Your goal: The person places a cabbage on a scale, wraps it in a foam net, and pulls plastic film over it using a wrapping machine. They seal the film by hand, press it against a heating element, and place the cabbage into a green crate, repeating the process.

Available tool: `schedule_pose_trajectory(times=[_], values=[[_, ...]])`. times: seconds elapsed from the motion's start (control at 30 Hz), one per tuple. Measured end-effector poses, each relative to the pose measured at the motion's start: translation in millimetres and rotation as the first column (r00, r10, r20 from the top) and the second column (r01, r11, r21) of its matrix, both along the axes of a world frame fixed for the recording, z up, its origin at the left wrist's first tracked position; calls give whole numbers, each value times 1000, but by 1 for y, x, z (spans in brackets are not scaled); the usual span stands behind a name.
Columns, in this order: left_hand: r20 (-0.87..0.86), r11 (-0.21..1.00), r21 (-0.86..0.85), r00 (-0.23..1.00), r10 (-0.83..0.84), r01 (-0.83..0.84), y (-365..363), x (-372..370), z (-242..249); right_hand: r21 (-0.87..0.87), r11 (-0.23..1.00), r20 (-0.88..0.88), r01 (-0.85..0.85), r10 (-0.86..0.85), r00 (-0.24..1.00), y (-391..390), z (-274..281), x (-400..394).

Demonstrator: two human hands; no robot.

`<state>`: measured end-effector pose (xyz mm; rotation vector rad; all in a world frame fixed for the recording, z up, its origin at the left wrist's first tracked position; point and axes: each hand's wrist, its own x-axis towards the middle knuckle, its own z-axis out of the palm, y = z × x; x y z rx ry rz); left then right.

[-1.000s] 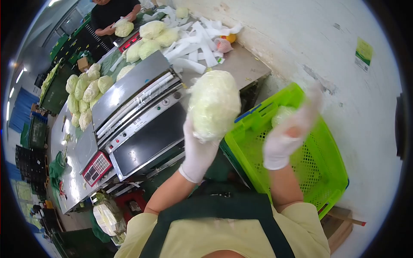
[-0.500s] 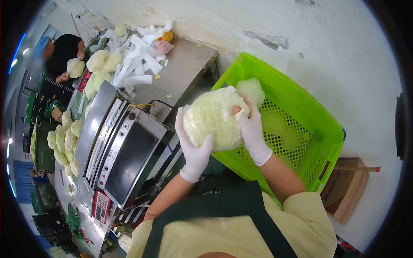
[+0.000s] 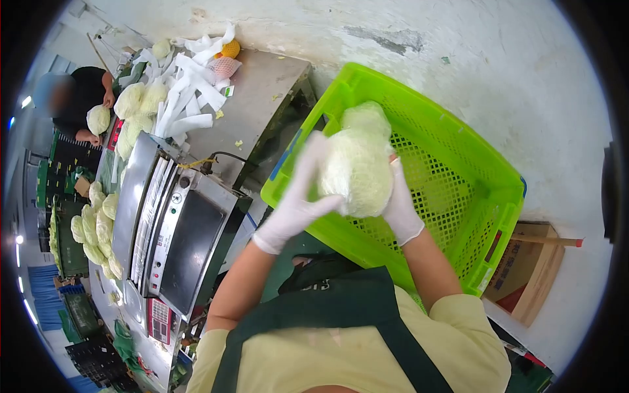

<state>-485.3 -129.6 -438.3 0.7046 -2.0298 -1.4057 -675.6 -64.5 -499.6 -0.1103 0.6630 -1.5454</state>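
A pale green cabbage (image 3: 357,173) in clear plastic film is held between my two white-gloved hands, over the near left part of a bright green plastic crate (image 3: 452,124). My left hand (image 3: 298,200) cups its left side, fingers blurred and thumb at its lower edge. On the opposite side my right hand (image 3: 401,206) grips it, the fingers partly hidden behind it. Just beyond, another wrapped cabbage (image 3: 367,118) lies in the crate's far left corner, partly covered by the held one.
On my left stands a film-wrapping machine (image 3: 196,236) with a red-edged keypad (image 3: 159,318) beside it. White foam strips (image 3: 190,92) and several cabbages (image 3: 141,98) lie on the metal table (image 3: 265,85). A co-worker (image 3: 82,98) handles a cabbage farther off. A cardboard box (image 3: 524,272) sits right of the crate.
Both hands have carried the wrapped cabbage to the right and lower, over the crate. My view has shifted slightly, and the co-worker's hands have moved around their cabbage.
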Motion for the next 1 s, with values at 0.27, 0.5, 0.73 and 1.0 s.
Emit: schedule_pose_trajectory(times=[0.27, 0.5, 0.73, 1.0], values=[[253, 999, -29, 967, -14, 22, 32, -35, -36, 161, 981, 11, -110, 110, 994, 44, -66, -27], [320, 989, -150, 947, 30, 19, 33, -44, -28, 150, 937, -310, 315, -257, 915, 32, -121, -90], [254, 983, 24, 952, 171, -183, 43, 27, -5, 453, 640, -610, 620, -285, 739, -1, -132, -138], [181, 858, 257, 895, 408, -444, 65, 128, 26, -8, 689, -874, 725, 348, -340, 8, -104, -125]])
